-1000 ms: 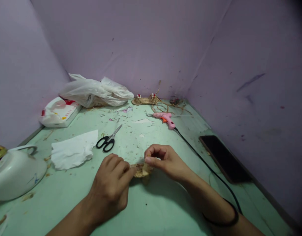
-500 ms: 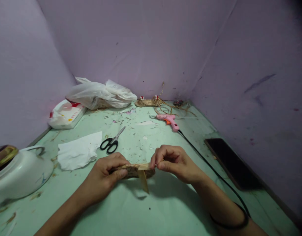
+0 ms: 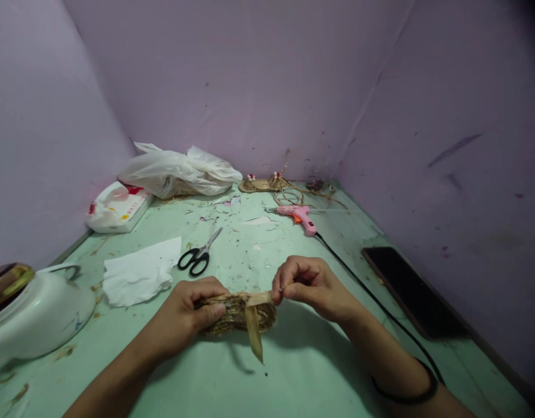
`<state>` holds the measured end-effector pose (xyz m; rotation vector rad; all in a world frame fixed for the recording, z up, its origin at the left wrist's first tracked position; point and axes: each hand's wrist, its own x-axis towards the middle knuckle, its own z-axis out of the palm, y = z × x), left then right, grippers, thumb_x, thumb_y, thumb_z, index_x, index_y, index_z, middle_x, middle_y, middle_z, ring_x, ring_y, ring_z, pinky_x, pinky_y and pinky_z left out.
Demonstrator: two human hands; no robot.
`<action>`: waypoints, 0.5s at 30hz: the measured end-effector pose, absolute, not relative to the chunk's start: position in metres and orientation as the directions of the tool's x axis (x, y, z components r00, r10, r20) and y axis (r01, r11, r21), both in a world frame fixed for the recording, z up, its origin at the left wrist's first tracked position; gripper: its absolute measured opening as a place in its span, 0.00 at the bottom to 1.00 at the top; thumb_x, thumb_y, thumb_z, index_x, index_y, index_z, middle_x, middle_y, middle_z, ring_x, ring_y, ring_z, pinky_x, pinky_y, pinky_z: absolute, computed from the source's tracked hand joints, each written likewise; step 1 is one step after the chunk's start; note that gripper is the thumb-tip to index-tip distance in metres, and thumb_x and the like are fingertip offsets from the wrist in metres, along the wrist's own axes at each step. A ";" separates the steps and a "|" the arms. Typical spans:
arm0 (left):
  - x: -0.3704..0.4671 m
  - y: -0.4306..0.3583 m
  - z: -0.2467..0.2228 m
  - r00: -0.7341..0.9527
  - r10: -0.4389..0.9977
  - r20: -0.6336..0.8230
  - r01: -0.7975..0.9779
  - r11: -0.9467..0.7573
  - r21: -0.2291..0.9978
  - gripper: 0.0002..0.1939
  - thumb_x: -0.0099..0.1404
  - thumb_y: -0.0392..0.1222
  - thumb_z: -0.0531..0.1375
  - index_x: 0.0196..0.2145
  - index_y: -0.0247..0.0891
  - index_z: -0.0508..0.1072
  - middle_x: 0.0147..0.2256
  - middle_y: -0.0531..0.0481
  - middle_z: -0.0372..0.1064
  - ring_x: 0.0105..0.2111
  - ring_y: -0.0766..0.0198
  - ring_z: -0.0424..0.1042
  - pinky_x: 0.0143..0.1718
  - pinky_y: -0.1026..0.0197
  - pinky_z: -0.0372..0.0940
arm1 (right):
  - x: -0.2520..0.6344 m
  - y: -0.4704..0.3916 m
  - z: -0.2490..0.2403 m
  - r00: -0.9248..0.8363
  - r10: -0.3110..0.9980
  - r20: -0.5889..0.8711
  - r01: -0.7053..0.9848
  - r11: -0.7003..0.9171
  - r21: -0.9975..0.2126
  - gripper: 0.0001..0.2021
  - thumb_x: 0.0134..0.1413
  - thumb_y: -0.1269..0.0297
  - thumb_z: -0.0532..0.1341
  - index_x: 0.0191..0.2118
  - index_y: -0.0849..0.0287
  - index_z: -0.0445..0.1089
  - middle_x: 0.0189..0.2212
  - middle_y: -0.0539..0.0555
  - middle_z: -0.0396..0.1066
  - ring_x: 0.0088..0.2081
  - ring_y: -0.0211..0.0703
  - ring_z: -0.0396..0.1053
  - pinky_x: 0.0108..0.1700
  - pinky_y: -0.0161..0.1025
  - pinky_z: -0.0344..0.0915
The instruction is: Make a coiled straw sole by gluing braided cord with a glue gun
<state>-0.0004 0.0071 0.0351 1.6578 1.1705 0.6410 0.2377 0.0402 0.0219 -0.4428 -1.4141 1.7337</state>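
Observation:
Near the front middle, a brown woven oval piece (image 3: 236,313) is tilted so that its coiled face shows. My left hand (image 3: 189,310) grips its left end, thumb on the face. A pale flat strip (image 3: 259,298) lies along the upper edge, and a tan strip end (image 3: 254,337) hangs down across the face. My right hand (image 3: 311,287) pinches the pale strip's right end between thumb and fingers. Beyond the hands lie black-handled scissors (image 3: 200,255) and a pink glue gun (image 3: 300,217).
White paper (image 3: 139,273) and a white pot (image 3: 40,313) are at the left. A white bag (image 3: 180,171), a box (image 3: 134,212) and a beaded woven piece (image 3: 261,185) sit at the back. A phone (image 3: 410,290) and the gun's cable (image 3: 372,299) lie right.
The woven piece has tilted, so more of its coiled face shows, and the hanging strip end reaches lower. Both hands keep their hold, with my right hand slightly further right.

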 end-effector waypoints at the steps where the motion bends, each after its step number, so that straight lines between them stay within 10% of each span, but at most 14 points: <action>1: -0.001 0.007 0.035 0.400 0.909 -0.113 0.390 -0.057 0.919 0.13 0.56 0.48 0.57 0.25 0.35 0.73 0.24 0.52 0.63 0.24 0.67 0.60 0.25 0.64 0.53 | 0.238 0.041 0.021 -0.587 0.778 0.223 -0.379 -0.020 -0.925 0.06 0.48 0.69 0.66 0.27 0.62 0.69 0.25 0.51 0.75 0.29 0.34 0.71 0.32 0.33 0.67; 15: -0.001 0.005 0.034 0.395 0.893 -0.214 0.251 0.119 0.961 0.11 0.54 0.46 0.60 0.26 0.35 0.74 0.22 0.54 0.61 0.22 0.70 0.57 0.22 0.67 0.51 | 0.240 0.046 0.013 -0.573 0.785 0.234 -0.420 -0.036 -0.907 0.07 0.46 0.67 0.68 0.26 0.62 0.70 0.24 0.51 0.75 0.27 0.35 0.73 0.31 0.34 0.70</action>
